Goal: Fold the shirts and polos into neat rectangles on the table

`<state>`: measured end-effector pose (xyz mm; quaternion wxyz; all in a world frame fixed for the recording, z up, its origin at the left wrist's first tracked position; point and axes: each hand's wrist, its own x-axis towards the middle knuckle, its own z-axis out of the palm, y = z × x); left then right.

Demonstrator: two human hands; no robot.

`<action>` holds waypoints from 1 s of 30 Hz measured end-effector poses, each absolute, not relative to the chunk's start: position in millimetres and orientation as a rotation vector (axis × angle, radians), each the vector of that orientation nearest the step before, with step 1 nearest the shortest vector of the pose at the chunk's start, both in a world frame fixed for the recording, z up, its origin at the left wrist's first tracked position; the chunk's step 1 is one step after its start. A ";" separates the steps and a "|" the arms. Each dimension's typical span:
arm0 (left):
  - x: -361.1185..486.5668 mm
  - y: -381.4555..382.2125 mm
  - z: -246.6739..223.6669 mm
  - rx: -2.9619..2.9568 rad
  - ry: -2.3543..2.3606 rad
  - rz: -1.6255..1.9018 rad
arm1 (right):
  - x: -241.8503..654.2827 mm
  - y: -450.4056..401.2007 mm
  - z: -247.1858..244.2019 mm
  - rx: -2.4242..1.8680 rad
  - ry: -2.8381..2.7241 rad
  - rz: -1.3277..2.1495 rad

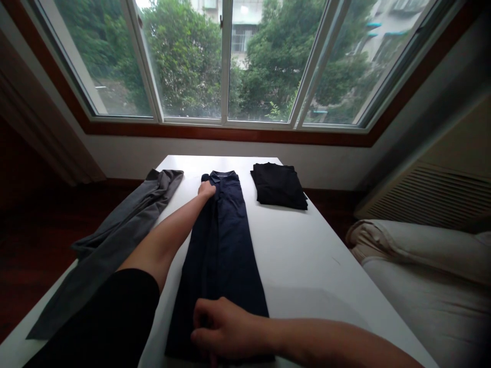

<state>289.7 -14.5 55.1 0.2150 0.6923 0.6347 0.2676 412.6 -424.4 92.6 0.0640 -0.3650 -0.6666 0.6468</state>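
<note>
Dark navy trousers (230, 225) lie lengthwise on the white table, waistband at the far end and legs toward me. My left hand (207, 189) is reached far forward, its fingers closed on the trousers' left edge just below the waistband. A small bunch of cloth stands up beside it. Over the lower legs, near the front of the table, is my right hand (230, 329). Its fingers are loosely curled, with a gap between thumb and forefinger and nothing visible between them. Whether it touches the cloth I cannot tell.
Grey trousers (126, 225) stretch along the table's left edge, partly behind my left arm. A folded stack of black clothes (279, 186) sits at the far right of the white table (299, 260). Beyond the right edge is a beige padded seat (425, 281). A window (226, 61) is ahead.
</note>
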 end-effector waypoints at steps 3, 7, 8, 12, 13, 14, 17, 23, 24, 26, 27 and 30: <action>285.5 -15.3 45.5 1.924 1.819 0.775 | 416.7 -427.1 93.2 -1.094 -1.974 2.038; 282.3 -9.7 40.8 1.992 1.773 0.845 | 426.3 -420.8 98.9 -1.082 -1.929 2.194; 281.8 -8.6 40.2 2.016 1.742 0.858 | 430.2 -417.1 102.2 -1.068 -1.981 2.230; 277.4 -12.4 36.5 2.125 1.592 0.883 | 444.7 -401.7 121.0 -0.811 -2.457 2.225; 275.2 -15.8 35.4 2.160 1.549 0.884 | 446.1 -399.3 125.4 -0.744 -2.530 2.155; 272.7 -20.1 34.3 2.212 1.495 0.878 | 446.1 -397.7 128.9 -0.708 -2.576 2.042; 263.1 -35.8 32.7 2.455 1.283 0.790 | 439.1 -396.9 131.1 -0.790 -2.669 1.480; 245.3 -57.9 37.2 2.753 1.060 0.604 | 423.4 -402.6 105.4 -1.085 -2.842 0.658; 243.5 -59.1 37.3 2.762 1.072 0.581 | 422.4 -403.8 100.7 -1.132 -2.850 0.584; 241.9 -60.5 35.6 2.761 1.126 0.526 | 421.1 -405.6 93.1 -1.192 -2.851 0.479; 242.1 -61.1 33.9 2.755 1.161 0.503 | 420.8 -406.1 90.2 -1.201 -2.856 0.452; 247.6 -64.8 27.5 2.726 1.263 0.496 | 421.2 -406.1 85.0 -1.189 -2.872 0.490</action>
